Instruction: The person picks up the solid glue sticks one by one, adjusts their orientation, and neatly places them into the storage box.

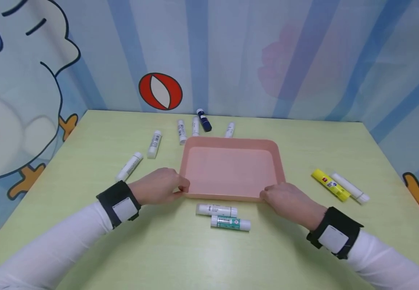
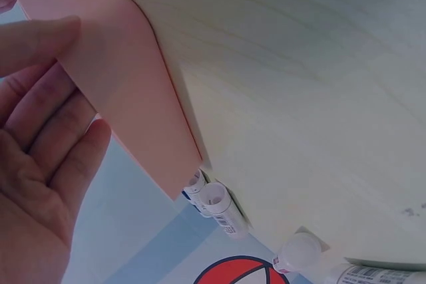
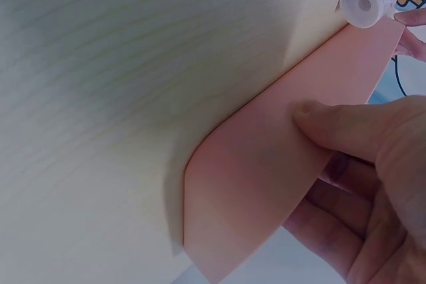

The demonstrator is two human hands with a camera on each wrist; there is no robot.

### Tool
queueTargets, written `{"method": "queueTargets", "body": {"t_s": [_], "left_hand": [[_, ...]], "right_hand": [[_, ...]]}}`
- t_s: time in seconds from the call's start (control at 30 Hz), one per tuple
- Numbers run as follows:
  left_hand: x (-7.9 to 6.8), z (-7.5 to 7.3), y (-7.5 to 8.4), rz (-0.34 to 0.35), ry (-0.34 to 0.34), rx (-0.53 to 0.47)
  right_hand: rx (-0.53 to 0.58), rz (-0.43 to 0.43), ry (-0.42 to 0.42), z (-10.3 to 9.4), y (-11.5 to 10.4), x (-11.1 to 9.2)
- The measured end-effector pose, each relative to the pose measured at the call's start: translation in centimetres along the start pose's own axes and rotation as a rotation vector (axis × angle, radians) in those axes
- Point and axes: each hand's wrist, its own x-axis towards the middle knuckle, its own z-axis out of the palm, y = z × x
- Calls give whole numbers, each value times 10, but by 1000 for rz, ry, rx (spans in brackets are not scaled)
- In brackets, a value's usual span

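A shallow pink tray [image 1: 231,169] lies in the middle of the table. My left hand [image 1: 160,186] pinches its near left corner, thumb outside the wall and fingers over the rim, as the left wrist view shows. At the near right corner, my right hand [image 1: 291,201] pinches the wall in the same way. Just in front of the tray, a white glue stick [image 1: 216,210] and one with a green label [image 1: 230,223] lie side by side. Closest to the left hand is another white glue stick [image 1: 129,166].
Right of the tray lie a yellow glue stick [image 1: 330,185] and a white one [image 1: 351,188]. Behind it are a dark blue glue stick [image 1: 204,121] and several white ones, some partly hidden by its far rim. A patterned cloth backdrop [image 1: 231,60] rises behind the table [image 1: 322,141].
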Motion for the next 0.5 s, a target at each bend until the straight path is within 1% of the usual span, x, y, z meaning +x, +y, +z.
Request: {"method": "queueTargets", "body": {"t_s": [0.2, 0.4, 0.5], "left_hand": [[-4, 0, 2, -11, -4, 0], [-6, 2, 4, 11, 10, 10], [-5, 2, 4, 6, 4, 5]], "right_hand": [[-8, -33, 17, 0, -1, -1], [-13, -35, 27, 1, -1, -2], [-12, -31, 22, 2, -1, -2]]}}
